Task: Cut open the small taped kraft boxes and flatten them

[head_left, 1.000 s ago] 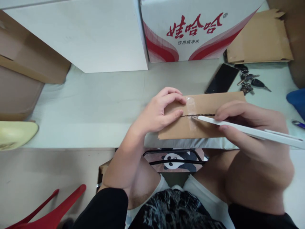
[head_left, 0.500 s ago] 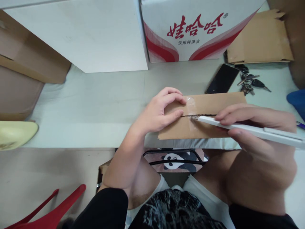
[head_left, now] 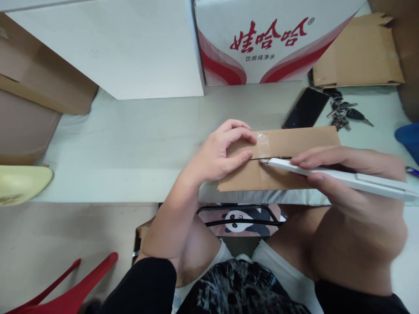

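Note:
A small cardboard box lies near the front edge of the table, its two top flaps meeting at a seam. Clear tape crosses that seam toward the left. My left hand grips the box's left end, thumb on the near flap and fingers on the far one. In my right hand is a white utility knife, held like a pen over the box. Its blade tip touches the seam at the tape, just right of my left thumb. The knife hand hides the box's right end.
Behind the box lie a black phone and a bunch of keys. Farther back stand a red-and-white carton, a white panel and a brown carton. A yellow object sits at the left edge.
My right hand and the utility knife have shifted slightly left, bringing the blade tip closer to my left thumb. My left hand and the box stay in place.

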Available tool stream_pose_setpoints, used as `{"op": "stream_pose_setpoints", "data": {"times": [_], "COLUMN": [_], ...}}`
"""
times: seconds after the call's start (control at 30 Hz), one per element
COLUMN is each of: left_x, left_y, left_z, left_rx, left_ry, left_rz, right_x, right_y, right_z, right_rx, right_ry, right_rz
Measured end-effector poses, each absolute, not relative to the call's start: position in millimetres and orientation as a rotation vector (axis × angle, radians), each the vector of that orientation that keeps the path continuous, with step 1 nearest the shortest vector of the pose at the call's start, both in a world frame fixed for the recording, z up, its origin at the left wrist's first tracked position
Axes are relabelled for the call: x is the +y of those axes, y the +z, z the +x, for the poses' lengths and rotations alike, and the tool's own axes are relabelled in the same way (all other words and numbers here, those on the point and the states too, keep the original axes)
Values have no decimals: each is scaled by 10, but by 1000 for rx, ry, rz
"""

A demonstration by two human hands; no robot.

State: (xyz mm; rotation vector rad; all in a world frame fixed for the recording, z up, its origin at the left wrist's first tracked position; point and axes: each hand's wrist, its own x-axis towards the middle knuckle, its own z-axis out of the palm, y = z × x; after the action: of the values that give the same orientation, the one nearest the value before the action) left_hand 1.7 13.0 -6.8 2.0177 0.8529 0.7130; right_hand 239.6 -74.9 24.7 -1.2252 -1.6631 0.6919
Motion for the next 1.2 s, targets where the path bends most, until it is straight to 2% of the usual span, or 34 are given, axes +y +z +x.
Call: {"op": "stream_pose_setpoints", "data": {"times": [0.63,1.2], "left_x": [126,133], "left_y": [-81,-89], "left_z": [7,1], "left_rx": [839,830], "left_ry": [709,728], "left_rz": [1994,2005], "right_x": [-776,-671], "right_y": [297,222], "right_z": [2260,2221], "right_rx": [-1485,-1271], "right_ry": [700,568], "right_rz": [-1423,-1243]}}
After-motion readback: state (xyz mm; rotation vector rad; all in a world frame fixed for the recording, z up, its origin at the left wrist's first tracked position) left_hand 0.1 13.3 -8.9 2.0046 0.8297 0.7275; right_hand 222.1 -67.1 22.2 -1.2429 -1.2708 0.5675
